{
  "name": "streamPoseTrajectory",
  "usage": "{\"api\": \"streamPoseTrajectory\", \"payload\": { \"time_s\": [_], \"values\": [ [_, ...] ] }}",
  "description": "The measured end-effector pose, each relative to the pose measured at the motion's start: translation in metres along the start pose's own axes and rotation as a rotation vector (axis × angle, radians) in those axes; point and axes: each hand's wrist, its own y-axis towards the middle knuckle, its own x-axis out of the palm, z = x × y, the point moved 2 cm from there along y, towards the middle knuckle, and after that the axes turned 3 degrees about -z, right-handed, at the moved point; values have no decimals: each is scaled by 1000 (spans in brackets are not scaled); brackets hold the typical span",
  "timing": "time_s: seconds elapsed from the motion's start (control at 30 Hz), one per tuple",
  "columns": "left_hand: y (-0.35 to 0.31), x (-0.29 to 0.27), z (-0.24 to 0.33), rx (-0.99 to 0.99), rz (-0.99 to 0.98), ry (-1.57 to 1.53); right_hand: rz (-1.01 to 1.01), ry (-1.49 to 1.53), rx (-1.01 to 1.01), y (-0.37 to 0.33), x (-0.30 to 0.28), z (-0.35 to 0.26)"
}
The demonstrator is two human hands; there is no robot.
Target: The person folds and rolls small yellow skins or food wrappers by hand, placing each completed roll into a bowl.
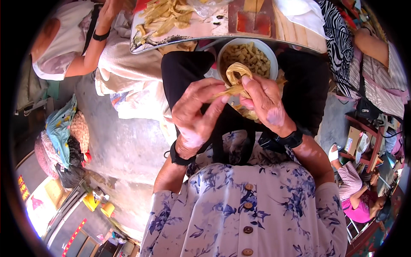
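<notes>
Above my lap, both hands work on one pliable yellow-brown strip (238, 70) whose upper part curls into a loop. My right hand (267, 103) grips it below the loop, thumb pressed on top. My left hand (199, 107) pinches the strip's frayed end between thumb and fingers. Just beyond the hands, a white bowl (272, 55) between my knees holds many short yellow-brown pieces (246, 58). More of the yellowish material (248, 112) shows below my right hand, partly hidden. I cannot tell exactly what food or plant the strips are.
A low table (214, 28) ahead bears a heap of long yellow strips (169, 17), a clear plastic bag (209, 5) and a reddish board (254, 23). People sit close at left and right; another is at lower right. Bags (62, 132) lie on the floor at left.
</notes>
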Motion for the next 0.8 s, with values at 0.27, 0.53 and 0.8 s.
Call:
{"api": "streamPoseTrajectory", "payload": {
  "time_s": [0.27, 0.53, 0.8],
  "values": [
    [-11, 12, -25, -616, 15, -827, -126, -342, -243, -6, 3, 29],
    [-24, 13, -32, -654, 14, -824, -59, -481, -358, -4, 5, 60],
    [-13, 20, -6, -350, -24, -733, -16, -454, -495, -3, 0, 70]
  ]
}}
